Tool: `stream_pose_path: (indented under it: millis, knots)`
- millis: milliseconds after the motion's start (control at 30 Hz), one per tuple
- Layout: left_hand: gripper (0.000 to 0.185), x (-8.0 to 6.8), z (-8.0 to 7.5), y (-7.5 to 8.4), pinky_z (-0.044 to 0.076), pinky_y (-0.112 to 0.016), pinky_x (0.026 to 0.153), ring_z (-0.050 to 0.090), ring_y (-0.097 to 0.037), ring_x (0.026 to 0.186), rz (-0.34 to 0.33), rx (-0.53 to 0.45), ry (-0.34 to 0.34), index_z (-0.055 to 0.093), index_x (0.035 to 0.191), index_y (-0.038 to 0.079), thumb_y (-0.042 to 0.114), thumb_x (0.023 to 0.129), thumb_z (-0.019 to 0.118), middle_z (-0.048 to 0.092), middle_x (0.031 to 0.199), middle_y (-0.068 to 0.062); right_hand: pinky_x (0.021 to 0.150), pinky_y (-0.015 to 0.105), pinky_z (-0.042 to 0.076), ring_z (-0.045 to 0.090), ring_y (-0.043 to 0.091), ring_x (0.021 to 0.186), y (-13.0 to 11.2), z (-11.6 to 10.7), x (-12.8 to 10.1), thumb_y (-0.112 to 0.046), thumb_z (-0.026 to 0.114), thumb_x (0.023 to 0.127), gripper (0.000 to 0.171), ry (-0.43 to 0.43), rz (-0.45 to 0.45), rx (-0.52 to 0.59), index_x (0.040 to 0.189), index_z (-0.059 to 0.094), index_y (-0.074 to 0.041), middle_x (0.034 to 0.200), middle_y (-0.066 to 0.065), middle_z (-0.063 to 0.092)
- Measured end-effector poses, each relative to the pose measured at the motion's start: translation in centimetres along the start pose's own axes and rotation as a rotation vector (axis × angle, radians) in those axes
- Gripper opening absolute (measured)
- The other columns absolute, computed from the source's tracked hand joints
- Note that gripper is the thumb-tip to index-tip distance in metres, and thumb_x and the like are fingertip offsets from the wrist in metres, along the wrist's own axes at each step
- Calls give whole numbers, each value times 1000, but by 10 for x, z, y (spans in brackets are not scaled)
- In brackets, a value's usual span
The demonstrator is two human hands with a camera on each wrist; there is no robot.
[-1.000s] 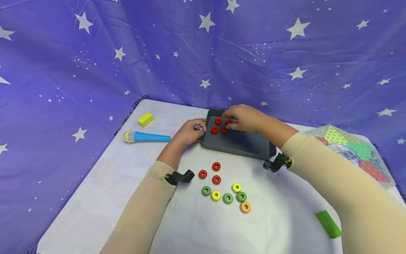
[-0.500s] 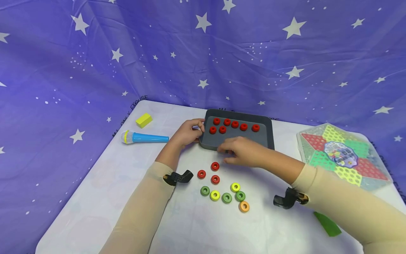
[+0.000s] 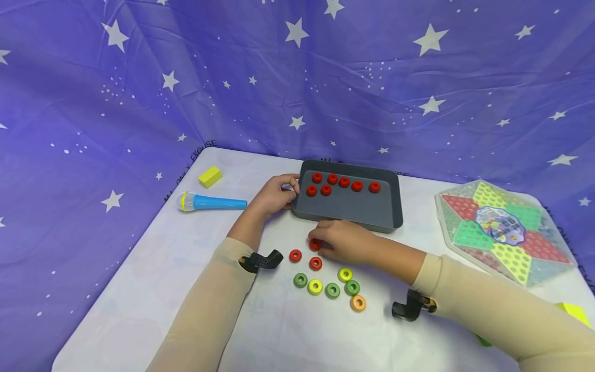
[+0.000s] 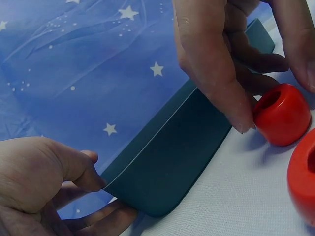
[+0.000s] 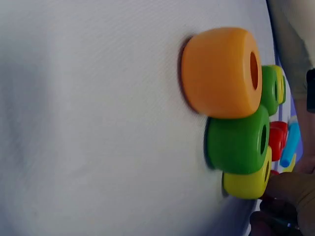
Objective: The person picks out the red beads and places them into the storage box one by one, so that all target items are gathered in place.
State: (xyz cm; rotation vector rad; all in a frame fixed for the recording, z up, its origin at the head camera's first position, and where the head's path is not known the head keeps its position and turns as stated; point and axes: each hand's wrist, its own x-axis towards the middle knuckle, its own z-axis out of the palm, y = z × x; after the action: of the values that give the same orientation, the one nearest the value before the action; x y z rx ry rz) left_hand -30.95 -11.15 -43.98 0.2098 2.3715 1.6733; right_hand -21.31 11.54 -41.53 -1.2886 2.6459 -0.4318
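Observation:
At the near left corner of the dark grey tray (image 3: pixel 348 206), my left hand (image 3: pixel 277 194) holds the rim. In the left wrist view its thumb is on the wall's top edge and the other fingers are under the base. Several red rings lie inside the tray along its far and left parts. My right hand (image 3: pixel 344 241) is just in front of the tray, fingertips and thumb around a thick red ring (image 4: pixel 283 115) on the table. Two more red rings, one being the near red ring (image 3: pixel 315 263), lie beside it.
Closer to me are green rings, yellow rings and an orange ring (image 5: pixel 219 73). A toy microphone (image 3: pixel 218 202) and a yellow block (image 3: pixel 210 176) lie at left. A star-patterned game board (image 3: pixel 502 232) lies at right; another yellow block (image 3: pixel 574 312) shows behind the right sleeve.
My right hand has left the tray's inside and come toward me to a red ring on the table. My left hand stays at the tray's corner.

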Motion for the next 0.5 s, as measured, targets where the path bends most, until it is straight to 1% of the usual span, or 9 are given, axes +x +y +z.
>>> stream_pose_path:
  millis: [167,333,400,500]
  knots:
    - [14,0,2,0,58,-34,65,64,-27,100,4,4,-2,65,95,-2,-4,90,53,50,153,3,89,33,54,62,11,96,-2,2,-1,-16,74,89,31,1,13,-18,120,72,-17,105,-6,67]
    - [14,0,2,-1,59,-35,66,64,-27,101,7,4,1,65,95,-3,-4,89,53,50,153,2,90,33,54,63,11,96,-2,1,-3,-15,74,89,32,-3,21,-9,121,72,-16,105,-5,69]
    - [14,1,1,-2,59,-34,65,64,-27,100,6,0,4,65,95,-3,-5,89,53,50,153,2,89,33,55,63,12,95,-2,-2,-5,-16,74,89,31,0,26,-3,120,72,-16,105,-5,69]
    - [14,1,2,-2,58,-34,65,63,-27,98,3,1,6,66,95,-2,-5,89,53,50,152,3,81,31,54,62,12,89,-2,-10,-10,-18,76,88,30,17,37,10,118,73,-16,101,-7,67]
